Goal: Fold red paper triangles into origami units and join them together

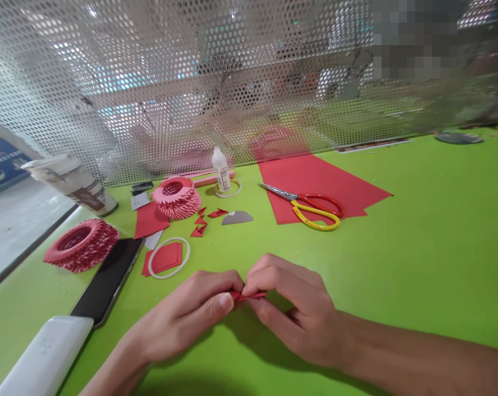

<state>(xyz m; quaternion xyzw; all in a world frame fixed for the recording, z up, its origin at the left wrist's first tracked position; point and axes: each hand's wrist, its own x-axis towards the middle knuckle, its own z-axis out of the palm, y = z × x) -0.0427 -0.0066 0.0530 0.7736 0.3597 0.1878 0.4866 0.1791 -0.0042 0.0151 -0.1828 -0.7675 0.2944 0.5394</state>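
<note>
Between my two hands is a small folded piece of red paper [249, 297], held just above the green table. My left hand [195, 308] pinches its left end between thumb and fingers. Fingers and thumb of my right hand [294, 308] are closed on its right part, hiding much of it. Beyond my left hand, a white ring [187, 258] lies over a stack of small red paper pieces [166, 257]. Several folded red triangles [199, 230] are scattered farther back, beside a grey half-disc [237, 218].
Scissors [315, 209] lie on a red sheet [335, 181] at the back. A glue bottle [221, 170] stands near one pink paper ring [176, 198]; another ring [81, 245] sits left, by a phone [108, 278], white power bank [46, 352] and cup [73, 184]. Perforated metal panel [191, 82] behind.
</note>
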